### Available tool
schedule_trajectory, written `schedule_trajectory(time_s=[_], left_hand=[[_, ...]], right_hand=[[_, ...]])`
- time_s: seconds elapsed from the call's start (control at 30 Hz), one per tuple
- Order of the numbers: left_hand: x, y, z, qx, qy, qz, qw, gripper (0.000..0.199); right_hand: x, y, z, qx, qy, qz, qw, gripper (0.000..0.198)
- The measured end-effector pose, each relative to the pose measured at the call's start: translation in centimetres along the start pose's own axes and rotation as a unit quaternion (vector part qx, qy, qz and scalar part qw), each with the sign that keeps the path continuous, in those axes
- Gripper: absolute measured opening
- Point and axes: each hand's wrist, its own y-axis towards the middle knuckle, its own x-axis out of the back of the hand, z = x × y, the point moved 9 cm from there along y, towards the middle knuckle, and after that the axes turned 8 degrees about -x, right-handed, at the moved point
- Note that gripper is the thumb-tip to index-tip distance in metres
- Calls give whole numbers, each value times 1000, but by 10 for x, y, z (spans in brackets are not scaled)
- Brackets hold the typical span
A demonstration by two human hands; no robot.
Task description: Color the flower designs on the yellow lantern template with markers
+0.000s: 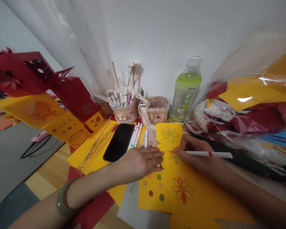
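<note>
My right hand (197, 149) pinches a white marker (212, 154) with a red band, its tip hidden by my fingers at the middle flower on a yellow sheet of cut paper (154, 203). That flower (173, 156) has a green outline and some orange-red colouring. Above it is a green-outlined flower (170, 133), and below it a larger orange one (181, 190). Small coloured shapes, such as a green dot (161, 197), lie to the left. My left hand (143, 162) rests flat with fingers stretched on the sheet's left edge. A green bangle (63, 197) circles that wrist.
A black phone (119, 142) and several white markers (136, 135) lie left of the sheet. Behind stand a basket of markers (125, 113), another basket (158, 109) and a green drink bottle (187, 90). Red paper boxes (73, 95) stand left; a plastic bag (252, 105) fills the right.
</note>
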Motion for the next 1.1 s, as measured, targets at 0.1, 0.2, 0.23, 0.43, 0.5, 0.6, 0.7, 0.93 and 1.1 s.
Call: schedule_trajectory(time_s=[0.1, 0.2, 0.23, 0.43, 0.5, 0.6, 0.7, 0.93, 1.1], left_hand=[[0, 0, 0, -3, -3, 1, 1000, 31], [-1, 0, -1, -3, -5, 5, 1000, 31], [-2, 0, -1, -3, -6, 4, 1000, 31], [-2, 0, 0, -2, 3, 4, 1000, 30], [-2, 0, 0, -2, 2, 8, 1000, 30], [-2, -1, 0, -2, -2, 6, 1000, 30], [-1, -1, 0, -4, -4, -3, 1000, 30], [-3, 0, 0, -1, -3, 7, 1000, 30], [-1, 0, -1, -4, -3, 3, 1000, 31]], right_hand=[[1, 0, 0, 0, 4, -7, 1000, 26], [2, 0, 1, 8, 3, -11, 1000, 25], [2, 0, 0, 7, 0, -10, 1000, 25], [2, -1, 0, -1, 7, -13, 1000, 26], [3, -1, 1, 0, 3, -17, 1000, 26], [3, -1, 1, -2, 8, -16, 1000, 25], [3, -1, 0, -9, 5, -16, 1000, 25], [3, -1, -1, -13, 8, -14, 1000, 25], [0, -1, 0, -1, 7, -1, 1000, 24]])
